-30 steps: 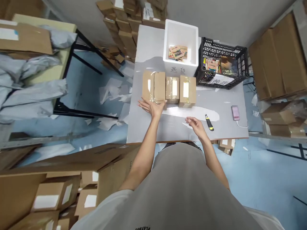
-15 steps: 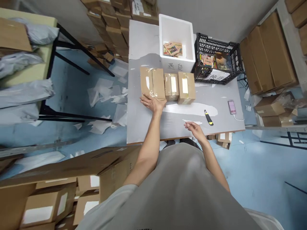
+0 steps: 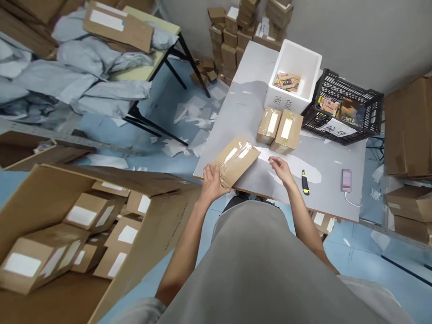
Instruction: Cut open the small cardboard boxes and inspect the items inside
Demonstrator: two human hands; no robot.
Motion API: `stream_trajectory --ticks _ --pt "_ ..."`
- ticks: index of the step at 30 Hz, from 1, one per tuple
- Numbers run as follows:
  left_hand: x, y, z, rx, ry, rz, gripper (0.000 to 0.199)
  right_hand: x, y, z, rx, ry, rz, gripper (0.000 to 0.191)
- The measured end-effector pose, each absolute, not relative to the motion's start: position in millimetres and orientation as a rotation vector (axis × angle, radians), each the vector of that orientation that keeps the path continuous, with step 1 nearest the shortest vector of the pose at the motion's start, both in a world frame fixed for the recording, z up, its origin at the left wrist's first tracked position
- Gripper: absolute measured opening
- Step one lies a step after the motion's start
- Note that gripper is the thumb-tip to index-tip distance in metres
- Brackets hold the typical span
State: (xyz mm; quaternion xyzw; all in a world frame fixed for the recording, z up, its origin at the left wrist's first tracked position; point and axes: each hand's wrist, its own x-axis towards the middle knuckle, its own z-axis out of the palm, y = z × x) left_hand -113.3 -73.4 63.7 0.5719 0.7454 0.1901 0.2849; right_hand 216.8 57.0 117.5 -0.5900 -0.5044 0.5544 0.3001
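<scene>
My left hand [image 3: 213, 183] grips the near end of a taped cardboard box [image 3: 238, 162], thumb on one side and fingers on the other. The box sits at an angle by the table's front left edge; whether its underside touches the tabletop I cannot tell. My right hand [image 3: 281, 170] hovers over the table with loosely bent fingers, holding nothing. Two smaller taped boxes, a left one [image 3: 269, 126] and a right one [image 3: 286, 131], stand side by side with white labels on top. A black and yellow utility knife [image 3: 305, 182] lies right of my right hand.
Behind the small boxes are a white foam bin [image 3: 286, 101] and a black plastic crate [image 3: 344, 130], both holding small packs. A phone [image 3: 346, 180] with a cable lies on the grey table [image 3: 219, 148]. At lower left, a large open carton [image 3: 162, 225] contains several labelled boxes.
My left hand has pulled the larger box away from the two smaller ones, toward me and leftward, turning it. My view has swung left. My right hand stays empty.
</scene>
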Motion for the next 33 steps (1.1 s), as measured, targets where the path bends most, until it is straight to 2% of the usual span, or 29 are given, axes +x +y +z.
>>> stream_trajectory --ticks 3,7,10,17,22,26,33 --pt "-126 -102 59 1.411 2.04 0.558 0.144 206 81 92 -1.632 -1.419 1.404 0.066" --pt "-122 -119 47 0.926 2.008 0.683 0.155 185 89 64 -1.755 -1.436 1.488 0.077" --pt "-107 -121 39 0.68 1.901 0.799 0.151 179 74 53 -1.761 -1.405 1.561 0.083" --pt "-71 -103 49 0.546 1.921 1.022 0.111 217 21 74 -1.653 -1.316 1.491 0.084" --pt "-48 -65 64 0.793 1.912 1.016 0.088 268 -1 96 -1.692 -1.222 1.33 0.073" --pt "-29 -22 63 0.969 1.853 0.921 0.057 299 -4 85 -1.791 -1.101 1.241 0.069" --pt "-20 26 36 0.973 1.722 0.76 0.046 330 -12 56 -1.851 -1.006 1.29 0.063"
